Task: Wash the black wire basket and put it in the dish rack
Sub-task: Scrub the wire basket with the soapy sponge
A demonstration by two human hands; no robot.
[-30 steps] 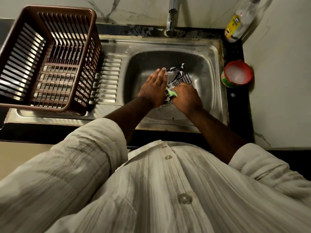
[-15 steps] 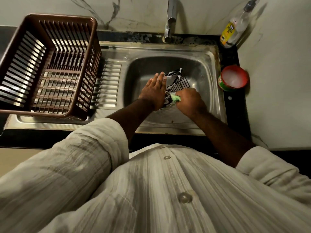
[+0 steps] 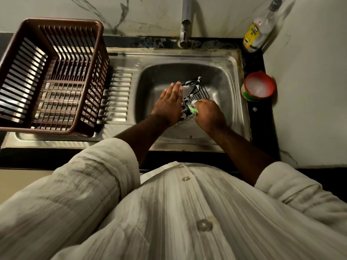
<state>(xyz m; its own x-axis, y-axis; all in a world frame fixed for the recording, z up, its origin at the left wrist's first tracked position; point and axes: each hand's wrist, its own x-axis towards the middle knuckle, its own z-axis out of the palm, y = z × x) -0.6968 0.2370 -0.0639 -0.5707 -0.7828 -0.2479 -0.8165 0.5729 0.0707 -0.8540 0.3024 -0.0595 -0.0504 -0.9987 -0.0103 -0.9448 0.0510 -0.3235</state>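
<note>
We press our left hand [image 3: 169, 106] flat against the left side of the black wire basket [image 3: 201, 91], fingers straight and together, pointing to the far side. Our right hand [image 3: 208, 115] is clenched round a green sponge [image 3: 193, 109], which it holds against the near end of the basket. The basket sits tilted in the middle of the basin, between our two hands, with white suds along its far wires.

Our pale striped shirt [image 3: 187, 212] fills the near half of the view, both sleeves rolled up above the forearms. On the far left we see the brown dish rack [image 3: 63, 22], standing on the ribbed drainboard [image 3: 118, 94] well apart from the basket. To its right lies the steel sink [image 3: 232, 102]. In the far right corner a clear bottle [image 3: 257, 32] with a yellow label stands on the dark counter. Nearer than it, just beside the sink's right rim, sits a round red tub [image 3: 259, 86] with something white inside. At the far edge the tap [image 3: 185, 21] points down over the basin.
</note>
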